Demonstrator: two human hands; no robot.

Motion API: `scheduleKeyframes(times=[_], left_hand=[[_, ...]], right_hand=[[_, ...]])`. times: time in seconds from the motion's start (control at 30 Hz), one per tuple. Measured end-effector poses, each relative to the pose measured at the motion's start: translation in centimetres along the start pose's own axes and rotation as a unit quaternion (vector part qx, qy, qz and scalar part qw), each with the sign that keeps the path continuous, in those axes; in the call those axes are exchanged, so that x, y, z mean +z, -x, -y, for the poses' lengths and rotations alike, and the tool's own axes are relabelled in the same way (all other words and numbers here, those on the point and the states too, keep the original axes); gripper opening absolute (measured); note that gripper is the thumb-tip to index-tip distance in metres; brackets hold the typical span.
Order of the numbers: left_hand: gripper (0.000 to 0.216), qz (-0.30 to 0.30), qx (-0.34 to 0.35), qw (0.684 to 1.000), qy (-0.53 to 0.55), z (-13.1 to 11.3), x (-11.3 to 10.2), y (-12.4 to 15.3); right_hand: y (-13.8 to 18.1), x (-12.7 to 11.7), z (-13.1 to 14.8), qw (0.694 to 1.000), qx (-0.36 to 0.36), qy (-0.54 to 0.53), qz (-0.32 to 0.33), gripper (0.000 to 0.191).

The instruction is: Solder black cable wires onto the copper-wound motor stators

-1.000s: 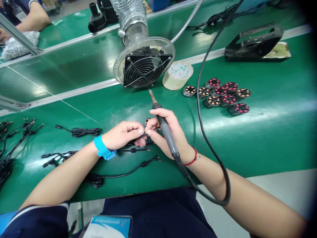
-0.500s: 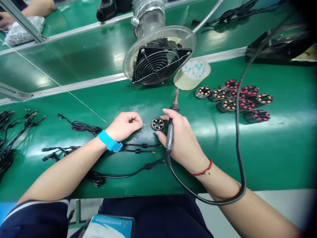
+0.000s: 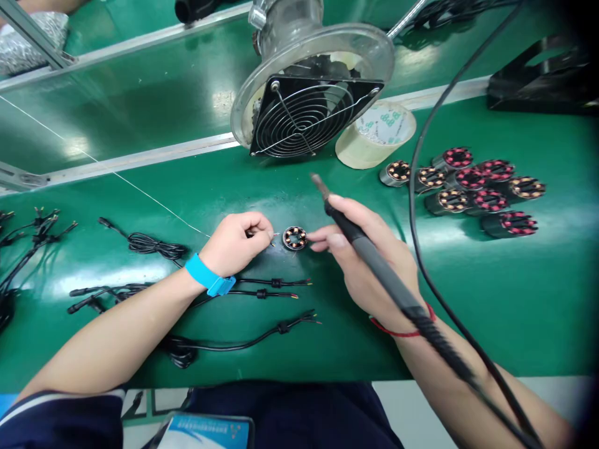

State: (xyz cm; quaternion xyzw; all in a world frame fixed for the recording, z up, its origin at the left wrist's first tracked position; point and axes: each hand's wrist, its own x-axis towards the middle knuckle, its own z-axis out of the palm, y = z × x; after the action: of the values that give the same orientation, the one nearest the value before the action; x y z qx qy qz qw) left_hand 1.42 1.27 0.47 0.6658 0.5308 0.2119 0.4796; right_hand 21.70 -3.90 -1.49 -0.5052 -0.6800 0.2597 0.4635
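My left hand (image 3: 236, 242), with a blue wristband, is closed in a pinch on the bare end of a thin black cable (image 3: 262, 235). The wire tip points at a small round motor stator (image 3: 294, 237) lying on the green bench. My right hand (image 3: 365, 255) grips a soldering iron (image 3: 369, 255) across its palm, tip raised toward the fan, while its fingertips touch the stator's right side. The iron's black cord (image 3: 423, 187) loops up and away to the right.
A fume extractor fan (image 3: 306, 112) stands behind the stator, with a roll of tape (image 3: 377, 134) beside it. Several stators (image 3: 472, 190) cluster at the right. Black cables (image 3: 243, 287) lie near the front edge, more (image 3: 28, 243) at the left. A black stand (image 3: 543, 81) sits at the far right.
My hands have parted from a joined pinch. The stator now lies exposed on the bench, with my right fingertips at it. The iron has tilted back, its tip up.
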Motion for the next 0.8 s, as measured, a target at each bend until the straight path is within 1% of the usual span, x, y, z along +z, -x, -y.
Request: scheduleKeyframes(times=[0.1,0.17,0.23,0.37,0.47,0.67,0.8], left_hand=[[0.012,-0.005,-0.003,1.0,-0.019,-0.06,0.21,-0.1],[0.012,-0.01,-0.002,0.999,-0.034,-0.05,0.31,-0.13],[0.013,-0.017,0.001,0.999,-0.042,-0.05,0.36,-0.13],[0.012,-0.025,-0.005,0.999,-0.042,-0.17,0.4,-0.14],[0.013,-0.027,-0.006,0.999,-0.04,-0.29,0.4,-0.18],[0.012,-0.025,-0.004,0.999,-0.043,-0.38,0.4,-0.17],[0.012,-0.024,-0.009,0.999,-0.046,-0.48,0.41,-0.14]], right_hand=[[0.01,-0.24,0.3,0.998,-0.026,0.016,-0.054,0.023],[0.08,-0.32,0.42,0.996,-0.029,0.011,-0.088,0.02],[0.21,-0.36,0.5,0.994,-0.03,-0.008,-0.101,0.02],[0.53,-0.4,0.69,0.995,-0.047,-0.013,-0.09,0.014],[0.64,-0.37,0.87,0.996,-0.046,-0.01,-0.079,0.012],[0.65,-0.31,1.06,0.996,-0.048,-0.007,-0.069,0.012],[0.81,-0.27,0.95,0.997,-0.033,-0.003,-0.069,0.012]])
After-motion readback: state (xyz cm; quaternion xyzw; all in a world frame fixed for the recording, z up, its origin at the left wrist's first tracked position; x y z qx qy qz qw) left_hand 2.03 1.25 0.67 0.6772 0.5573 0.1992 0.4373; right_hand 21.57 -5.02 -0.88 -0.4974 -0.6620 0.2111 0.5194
